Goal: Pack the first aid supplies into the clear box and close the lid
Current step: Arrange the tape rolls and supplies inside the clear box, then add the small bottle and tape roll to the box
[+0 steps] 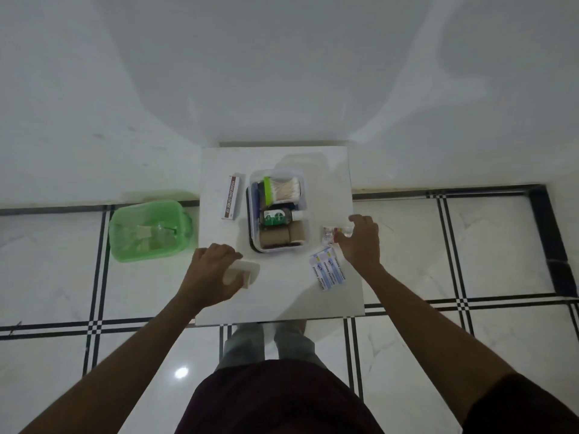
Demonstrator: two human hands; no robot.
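The clear box (277, 173) stands open in the middle of the small white table (282, 296). It holds a pack of cotton buds, a green-labelled bottle (275, 218) and brown bandage rolls (274, 239). My left hand (210, 270) is closed around a white roll (247, 272) at the box's near left. On the right, my right hand (362, 239) has its fingers around a small clear packet (329, 233). Plaster strips (327, 270) lie below that hand. A long ointment carton (232, 197) lies left of the box.
A green plastic basket (149, 228) with clear wrappers in it sits on the tiled floor left of the table. A white wall rises just behind the table. My legs stand at the table's near edge.
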